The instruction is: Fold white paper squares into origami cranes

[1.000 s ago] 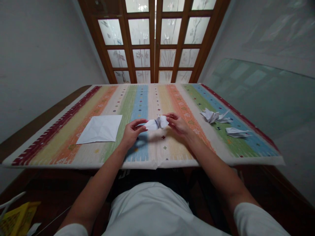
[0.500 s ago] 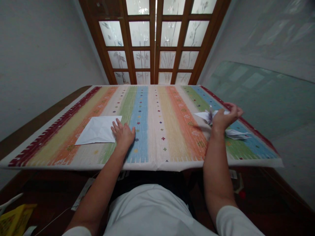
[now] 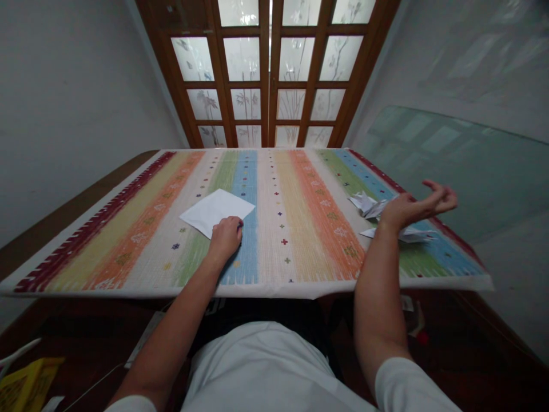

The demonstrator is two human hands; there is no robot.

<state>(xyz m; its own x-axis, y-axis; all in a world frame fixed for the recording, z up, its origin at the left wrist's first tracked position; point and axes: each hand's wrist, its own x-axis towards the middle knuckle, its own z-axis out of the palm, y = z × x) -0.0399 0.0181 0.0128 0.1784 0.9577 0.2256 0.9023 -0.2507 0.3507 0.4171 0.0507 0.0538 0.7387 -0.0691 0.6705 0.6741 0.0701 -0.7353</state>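
Across the striped tabletop (image 3: 295,252), a white paper sheet (image 3: 217,210) lies left of centre. The right hand (image 3: 416,207) is loosely spread over folded paper pieces (image 3: 366,204); the left hand (image 3: 226,237) curls at the sheet's near edge, whether pinching it I cannot tell.

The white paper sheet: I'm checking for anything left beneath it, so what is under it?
The striped cloth shows around the paper sheet, its green and blue stripes running in beneath the edges. Whatever else may lie directly below is hidden by the sheet.
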